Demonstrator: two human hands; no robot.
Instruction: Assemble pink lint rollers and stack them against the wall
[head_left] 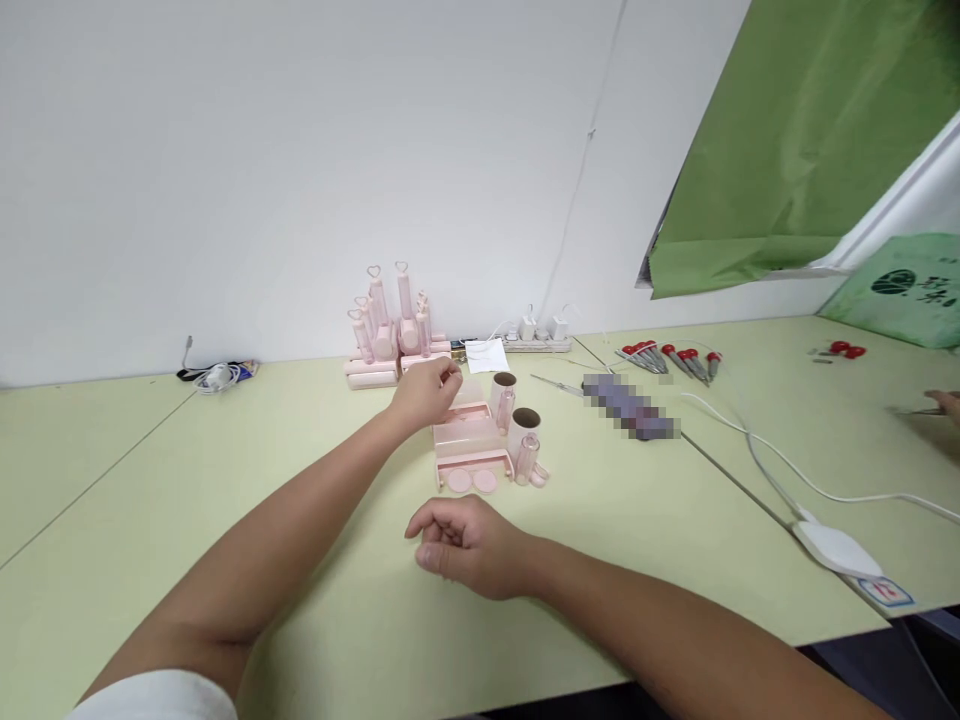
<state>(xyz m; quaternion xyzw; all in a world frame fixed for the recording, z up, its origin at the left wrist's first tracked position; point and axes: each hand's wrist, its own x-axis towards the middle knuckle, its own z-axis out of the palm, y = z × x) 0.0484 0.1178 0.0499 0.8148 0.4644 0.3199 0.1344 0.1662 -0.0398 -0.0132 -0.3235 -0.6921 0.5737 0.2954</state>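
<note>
My left hand (426,393) is over the far end of the pink parts, its fingers curled together. What it holds, if anything, is hidden. Beside it lies a pale pink piece (471,392) behind a pink case (471,434) with a raised lid. Two round pink discs (472,481) lie at the front of that case. To the right stand two cardboard-like tubes (523,430), clear pink bottles (527,460) and a small pink ring-shaped part (539,474). Nearer me, my right hand (476,548) hovers with loosely bent fingers, thumb apart, and nothing visible in it.
Assembled pink pieces with heart-shaped tops (386,320) stand by the wall. A power strip (536,344) and white paper (487,355) are behind. Red-topped tools (675,360), a blurred item (630,408), a white cable device (838,548) and another person's hand (946,405) are right.
</note>
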